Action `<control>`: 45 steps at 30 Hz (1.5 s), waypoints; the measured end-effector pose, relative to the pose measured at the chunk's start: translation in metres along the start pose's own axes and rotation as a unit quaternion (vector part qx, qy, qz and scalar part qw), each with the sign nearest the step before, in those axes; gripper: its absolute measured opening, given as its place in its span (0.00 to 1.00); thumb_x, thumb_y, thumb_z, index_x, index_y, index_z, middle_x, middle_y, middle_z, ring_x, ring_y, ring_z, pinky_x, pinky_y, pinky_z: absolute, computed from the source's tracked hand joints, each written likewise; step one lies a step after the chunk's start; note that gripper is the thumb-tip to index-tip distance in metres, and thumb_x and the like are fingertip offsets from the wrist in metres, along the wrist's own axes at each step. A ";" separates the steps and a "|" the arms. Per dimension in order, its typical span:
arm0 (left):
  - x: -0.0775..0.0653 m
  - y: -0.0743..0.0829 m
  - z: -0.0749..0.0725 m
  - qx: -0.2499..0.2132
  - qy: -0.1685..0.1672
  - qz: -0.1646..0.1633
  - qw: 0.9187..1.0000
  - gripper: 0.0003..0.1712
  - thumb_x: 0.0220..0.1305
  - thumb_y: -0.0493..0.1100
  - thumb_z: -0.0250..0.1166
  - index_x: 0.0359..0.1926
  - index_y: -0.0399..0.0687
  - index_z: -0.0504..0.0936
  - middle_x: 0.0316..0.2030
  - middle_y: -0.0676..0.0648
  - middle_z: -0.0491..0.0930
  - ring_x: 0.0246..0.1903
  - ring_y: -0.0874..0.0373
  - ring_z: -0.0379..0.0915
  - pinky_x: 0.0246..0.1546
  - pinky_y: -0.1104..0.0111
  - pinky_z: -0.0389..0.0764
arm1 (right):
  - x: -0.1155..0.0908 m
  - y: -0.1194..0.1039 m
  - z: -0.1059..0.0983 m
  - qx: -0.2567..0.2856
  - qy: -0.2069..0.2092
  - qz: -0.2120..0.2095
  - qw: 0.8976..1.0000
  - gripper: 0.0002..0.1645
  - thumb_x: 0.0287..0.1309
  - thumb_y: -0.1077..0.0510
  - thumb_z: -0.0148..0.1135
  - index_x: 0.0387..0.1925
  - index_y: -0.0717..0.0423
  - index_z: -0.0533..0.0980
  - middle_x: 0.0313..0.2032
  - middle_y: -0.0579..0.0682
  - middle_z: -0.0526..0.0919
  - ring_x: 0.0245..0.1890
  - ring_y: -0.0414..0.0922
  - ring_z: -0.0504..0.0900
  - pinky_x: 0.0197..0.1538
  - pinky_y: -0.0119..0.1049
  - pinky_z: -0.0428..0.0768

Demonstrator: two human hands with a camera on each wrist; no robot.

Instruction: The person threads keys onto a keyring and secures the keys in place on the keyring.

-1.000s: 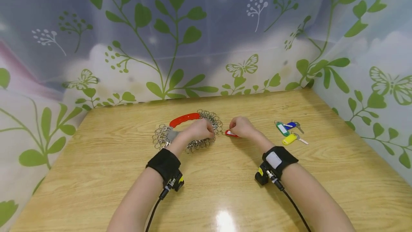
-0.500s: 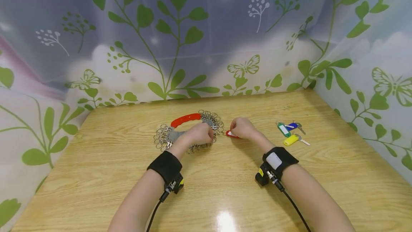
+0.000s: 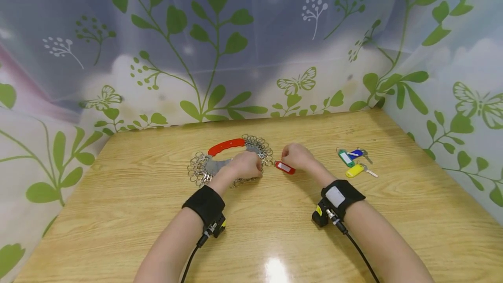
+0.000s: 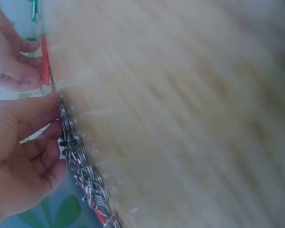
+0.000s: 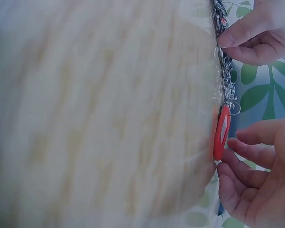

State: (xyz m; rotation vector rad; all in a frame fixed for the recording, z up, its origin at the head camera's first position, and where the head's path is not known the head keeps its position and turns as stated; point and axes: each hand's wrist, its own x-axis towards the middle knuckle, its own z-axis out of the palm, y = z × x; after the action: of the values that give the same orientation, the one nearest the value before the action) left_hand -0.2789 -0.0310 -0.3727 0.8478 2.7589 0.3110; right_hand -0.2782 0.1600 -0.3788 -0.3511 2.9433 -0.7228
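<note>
A carrier with a red grip (image 3: 226, 145) and a grey body lies left of centre in the head view, fringed with metal rings (image 4: 83, 164). My left hand (image 3: 244, 165) is over its right front part, thumb and fingers pinching at a ring; the ring's exact hold is hidden from above. Just right of the rings, a red key tag (image 3: 284, 167) with a white label lies on the table. My right hand (image 3: 298, 156) is at its far right side. In the right wrist view the loosely bent fingers (image 5: 242, 142) sit right beside the tag, thumb and forefinger apart.
Farther right on the wooden table (image 3: 157, 230) lie a green key tag (image 3: 346, 157), a blue key tag (image 3: 355, 153) and a yellow key tag (image 3: 355, 170), with keys. A leaf-patterned curtain (image 3: 243, 56) borders the back and right sides.
The red key tag, partly covered by my right fingers before, now lies in full view, turned toward me. My left hand has shifted slightly nearer to me.
</note>
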 end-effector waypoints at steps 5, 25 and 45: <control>0.000 0.001 0.001 -0.001 0.003 0.020 1.000 0.17 0.59 0.38 0.61 0.15 0.50 0.72 0.13 0.54 0.61 0.15 0.62 0.52 0.21 0.70 0.57 | -0.002 0.001 -0.002 0.013 -0.016 0.010 1.000 0.11 0.56 0.62 0.52 0.36 0.62 0.79 0.29 0.52 0.78 0.22 0.42 0.71 0.26 0.32 0.67; 0.000 -0.004 0.000 -0.056 0.037 0.024 0.997 0.23 0.59 0.39 0.60 0.10 0.50 0.63 0.12 0.54 0.50 0.13 0.62 0.44 0.17 0.71 0.50 | -0.012 0.029 -0.050 0.027 0.013 0.025 0.999 0.16 0.61 0.60 0.48 0.43 0.66 0.76 0.39 0.59 0.78 0.33 0.49 0.74 0.38 0.42 0.72; -0.002 -0.008 -0.003 -0.078 0.048 0.015 0.996 0.25 0.60 0.39 0.61 0.11 0.50 0.59 0.13 0.54 0.48 0.14 0.61 0.42 0.18 0.71 0.50 | -0.034 0.095 -0.086 -0.077 0.022 0.117 0.990 0.15 0.59 0.63 0.52 0.43 0.73 0.74 0.42 0.67 0.76 0.36 0.54 0.76 0.39 0.46 0.75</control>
State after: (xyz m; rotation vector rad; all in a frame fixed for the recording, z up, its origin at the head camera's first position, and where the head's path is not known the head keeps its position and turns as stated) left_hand -0.2825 -0.0393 -0.3721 0.8550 2.7662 0.5805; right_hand -0.2767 0.2887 -0.3457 0.0011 3.0191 -0.4829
